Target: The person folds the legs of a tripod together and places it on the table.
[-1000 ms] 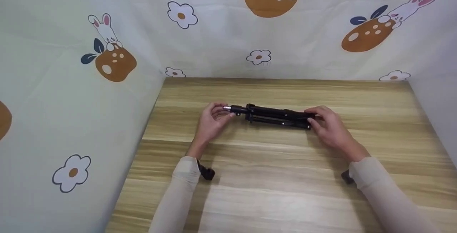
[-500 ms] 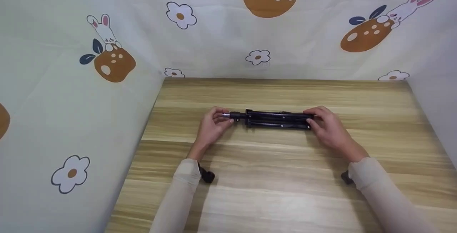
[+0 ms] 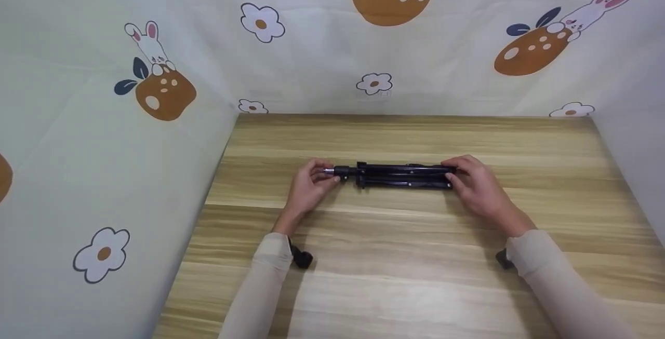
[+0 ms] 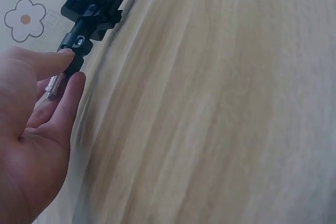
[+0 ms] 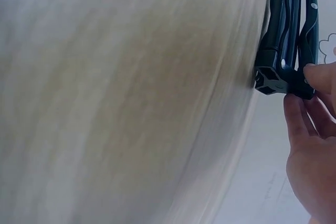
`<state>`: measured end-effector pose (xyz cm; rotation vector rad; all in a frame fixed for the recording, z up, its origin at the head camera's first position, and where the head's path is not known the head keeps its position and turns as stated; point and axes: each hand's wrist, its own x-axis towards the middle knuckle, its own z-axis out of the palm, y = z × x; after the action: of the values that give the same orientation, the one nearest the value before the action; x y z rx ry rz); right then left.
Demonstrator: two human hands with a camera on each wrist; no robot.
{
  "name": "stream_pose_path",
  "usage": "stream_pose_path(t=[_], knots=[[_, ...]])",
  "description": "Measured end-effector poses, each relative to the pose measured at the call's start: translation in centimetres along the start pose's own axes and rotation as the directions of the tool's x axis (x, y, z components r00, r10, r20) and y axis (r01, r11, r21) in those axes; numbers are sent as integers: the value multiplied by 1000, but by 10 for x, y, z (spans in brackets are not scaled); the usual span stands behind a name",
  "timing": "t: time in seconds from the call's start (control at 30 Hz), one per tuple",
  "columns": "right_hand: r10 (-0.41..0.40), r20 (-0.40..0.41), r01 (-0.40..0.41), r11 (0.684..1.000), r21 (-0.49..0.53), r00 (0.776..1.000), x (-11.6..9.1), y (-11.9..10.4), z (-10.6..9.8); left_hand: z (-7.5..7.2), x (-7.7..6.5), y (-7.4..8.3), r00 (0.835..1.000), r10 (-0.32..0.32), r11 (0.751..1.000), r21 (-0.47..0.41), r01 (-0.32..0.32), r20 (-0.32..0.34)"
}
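Observation:
A black folded tripod stand [image 3: 405, 175] lies lengthwise between my hands, its legs together and its silver-tipped post pointing left. My left hand [image 3: 307, 187] pinches the post end between thumb and fingers; the left wrist view shows the thumb on the black collar [image 4: 79, 41] and the silver tip [image 4: 51, 86] within the curled fingers. At the other end, my right hand [image 3: 480, 187] pinches the leg ends with thumb and fingertips. In the right wrist view the square bottom of the legs [image 5: 270, 81] shows beside the fingers.
Beneath is a wood-grain table [image 3: 384, 256]. A pale cloth [image 3: 311, 58] printed with rabbits, fruit and flowers stands along its back and sides. Black wrist mounts [image 3: 301, 257] hang at both sleeves.
The tripod stand has come slightly toward me and turned a little about its length, its post end dropping level with the legs. Both hands keep their hold.

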<state>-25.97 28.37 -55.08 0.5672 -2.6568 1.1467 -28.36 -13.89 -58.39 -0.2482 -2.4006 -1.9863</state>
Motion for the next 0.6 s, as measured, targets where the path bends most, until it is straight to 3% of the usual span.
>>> stream_pose_path(t=[0.43, 0.6], knots=[[8, -7, -7, 1000, 10, 1000, -2, -3, -2, 0, -4, 4, 999, -26, 1000, -8, 26, 32], [37, 13, -37, 999, 14, 999, 0, -4, -3, -4, -2, 5, 999, -1, 999, 51, -2, 53]])
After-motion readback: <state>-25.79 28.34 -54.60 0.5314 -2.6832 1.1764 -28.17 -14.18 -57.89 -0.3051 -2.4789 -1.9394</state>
